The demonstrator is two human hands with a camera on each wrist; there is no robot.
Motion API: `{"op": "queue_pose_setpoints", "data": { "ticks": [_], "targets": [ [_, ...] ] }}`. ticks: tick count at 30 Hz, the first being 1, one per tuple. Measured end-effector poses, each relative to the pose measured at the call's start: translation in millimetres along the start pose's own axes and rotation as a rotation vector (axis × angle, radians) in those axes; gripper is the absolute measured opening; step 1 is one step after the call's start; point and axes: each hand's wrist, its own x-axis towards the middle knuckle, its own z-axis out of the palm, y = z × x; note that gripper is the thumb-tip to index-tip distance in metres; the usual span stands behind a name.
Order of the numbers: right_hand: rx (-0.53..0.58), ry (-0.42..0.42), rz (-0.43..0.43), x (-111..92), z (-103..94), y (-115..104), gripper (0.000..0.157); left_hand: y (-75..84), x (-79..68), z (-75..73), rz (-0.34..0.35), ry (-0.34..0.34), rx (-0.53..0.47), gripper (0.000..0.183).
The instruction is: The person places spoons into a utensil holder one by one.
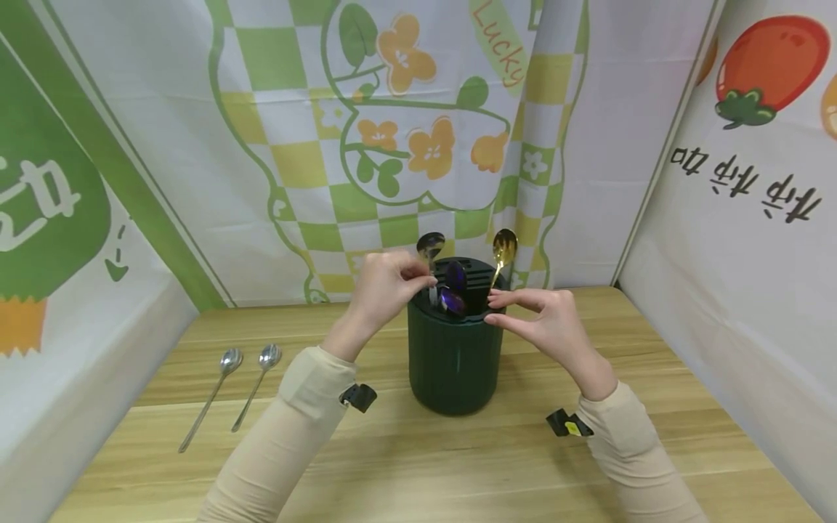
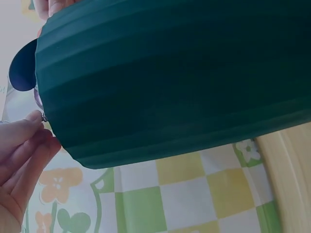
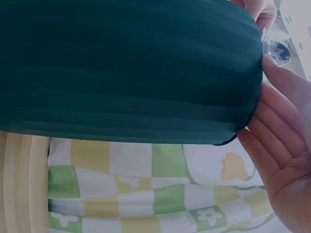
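Observation:
A dark green ribbed utensil holder [image 1: 454,370] with a slotted top stands upright on the table. My left hand [image 1: 390,283] is at its left rim, thumb and forefinger pinching the handle of a silver spoon [image 1: 431,245] whose bowl points up. Two purple spoons [image 1: 453,301] show between the hands, bowls just over the slots. A gold spoon [image 1: 504,248] rises bowl-up at the right side. Beside it, my right hand [image 1: 548,319] touches the right rim with thumb and fingers stretched out. In the right wrist view these fingertips [image 3: 266,97] lie along the holder's edge.
Two silver spoons [image 1: 269,356] lie side by side on the wooden table [image 1: 418,465], left of the holder. A patterned cloth [image 1: 288,145] hangs close behind the holder, and printed sheets close in the left and right sides.

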Motion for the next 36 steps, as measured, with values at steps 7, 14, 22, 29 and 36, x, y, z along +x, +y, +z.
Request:
{"op": "queue_pose_setpoints", "data": {
  "ticks": [7, 14, 22, 29, 36],
  "targets": [
    [0.000, -0.003, 0.008, 0, -0.5, -2, 0.018, -3.1, -0.9, 2.2, 0.049, -0.025, 0.075, 0.006],
    [0.002, -0.008, 0.012, 0, -0.5, -1, 0.017, -5.5, -2.1, 4.9, 0.094, -0.033, 0.118, 0.006],
    [0.025, 0.001, -0.003, 0, 0.0, 0, 0.017, -8.6, -9.5, -3.3, 0.131, -0.094, 0.277, 0.008],
    [0.037, 0.002, -0.015, 1, 0.2, 0, 0.017, -23.9, -19.2, -19.6, 0.037, 0.040, 0.268, 0.015],
    [0.030, 0.002, -0.009, 0, -0.9, 0, 0.017, -43.9, -31.3, -23.1, -0.079, 0.074, 0.253, 0.011]
  ]
}}
